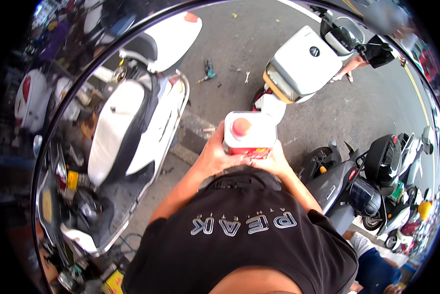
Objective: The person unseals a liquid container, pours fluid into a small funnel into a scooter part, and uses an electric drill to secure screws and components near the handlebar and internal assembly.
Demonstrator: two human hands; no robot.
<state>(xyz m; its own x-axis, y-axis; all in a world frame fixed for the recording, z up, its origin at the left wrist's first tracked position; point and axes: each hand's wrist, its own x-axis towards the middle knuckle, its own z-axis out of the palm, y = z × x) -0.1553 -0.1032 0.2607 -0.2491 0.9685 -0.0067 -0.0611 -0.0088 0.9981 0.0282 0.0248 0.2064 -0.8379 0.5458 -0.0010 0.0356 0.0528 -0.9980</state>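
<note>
In front of my waist I hold a rectangular metal can (pixel 251 140) with a silver top, a red cap and red sides. It is upright, its top facing up. My left hand (pixel 216 153) wraps round its left side, the thumb across the near face. On the right side my right hand (pixel 277 159) grips it, and the fingertips of both hands come close together at the near face. The fingers behind the can are hidden.
A white scooter (pixel 119 132) stands close on my left. Ahead is one with a white top box (pixel 305 63); dark scooters (pixel 327 186) stand at right. A green power drill (pixel 209 71) and a wrench (pixel 247 77) lie on the asphalt. Other people stand far right and lower right.
</note>
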